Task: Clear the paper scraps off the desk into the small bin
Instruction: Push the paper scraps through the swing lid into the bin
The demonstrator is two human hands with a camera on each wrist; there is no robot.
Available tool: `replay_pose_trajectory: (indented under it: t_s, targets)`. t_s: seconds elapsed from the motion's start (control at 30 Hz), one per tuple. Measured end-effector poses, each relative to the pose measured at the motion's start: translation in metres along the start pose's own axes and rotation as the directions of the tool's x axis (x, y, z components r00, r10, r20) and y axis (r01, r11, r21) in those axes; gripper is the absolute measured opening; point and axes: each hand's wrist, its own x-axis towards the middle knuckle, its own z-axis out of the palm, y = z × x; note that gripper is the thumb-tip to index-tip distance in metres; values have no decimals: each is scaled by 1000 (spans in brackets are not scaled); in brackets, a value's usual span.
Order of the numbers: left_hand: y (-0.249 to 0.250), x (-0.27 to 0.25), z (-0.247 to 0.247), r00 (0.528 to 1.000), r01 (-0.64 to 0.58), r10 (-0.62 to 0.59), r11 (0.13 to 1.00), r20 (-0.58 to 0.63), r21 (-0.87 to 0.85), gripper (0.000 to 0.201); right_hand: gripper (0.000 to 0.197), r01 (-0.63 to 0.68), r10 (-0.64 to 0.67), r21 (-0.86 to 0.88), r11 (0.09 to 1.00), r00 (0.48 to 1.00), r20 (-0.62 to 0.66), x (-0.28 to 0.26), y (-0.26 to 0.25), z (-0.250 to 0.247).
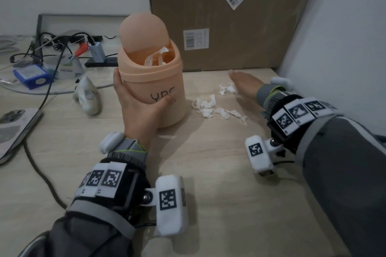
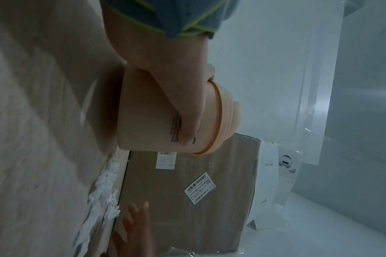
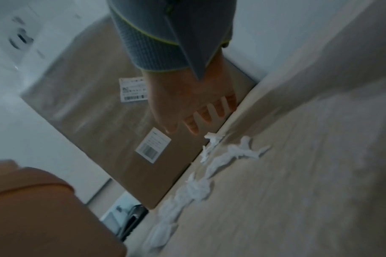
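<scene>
On the desk (image 1: pixel 208 173), the left hand (image 1: pixel 137 106) wraps its fingers round the one small bin (image 1: pixel 154 81), lid tipped back, some scraps already inside. Right of it about eight paper scraps (image 1: pixel 211 106) remain, beside the empty right hand (image 1: pixel 243 85), fingers straight and spread.

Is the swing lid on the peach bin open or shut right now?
Open. The round peach plastic swing lid is tilted up, and white paper scraps show through the gap inside the small peach plastic bin.
</scene>
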Motion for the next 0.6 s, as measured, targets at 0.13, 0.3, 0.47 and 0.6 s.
replay_pose_trajectory:
  t_s: [0.13, 0.3, 0.47, 0.6]
  targets:
    - [-2, 1, 1, 1000, 5, -5, 1000, -10, 2, 134, 49, 16, 3, -206, 978, 996, 89, 14, -7, 5]
    - [-5, 6, -4, 999, 7, -7, 1000, -37, 0, 135, 61, 98, -13, -326, 940, 968, 252, 18, -8, 11]
    - [-4, 7, -5, 999, 14, -14, 1000, -42, -3, 136, 65, 120, -2, -357, 926, 950, 313, 1, 4, -8]
    - [-2, 7, -6, 998, 25, -25, 1000, -53, -6, 136, 69, 148, 7, -363, 920, 920, 392, -20, 11, -23]
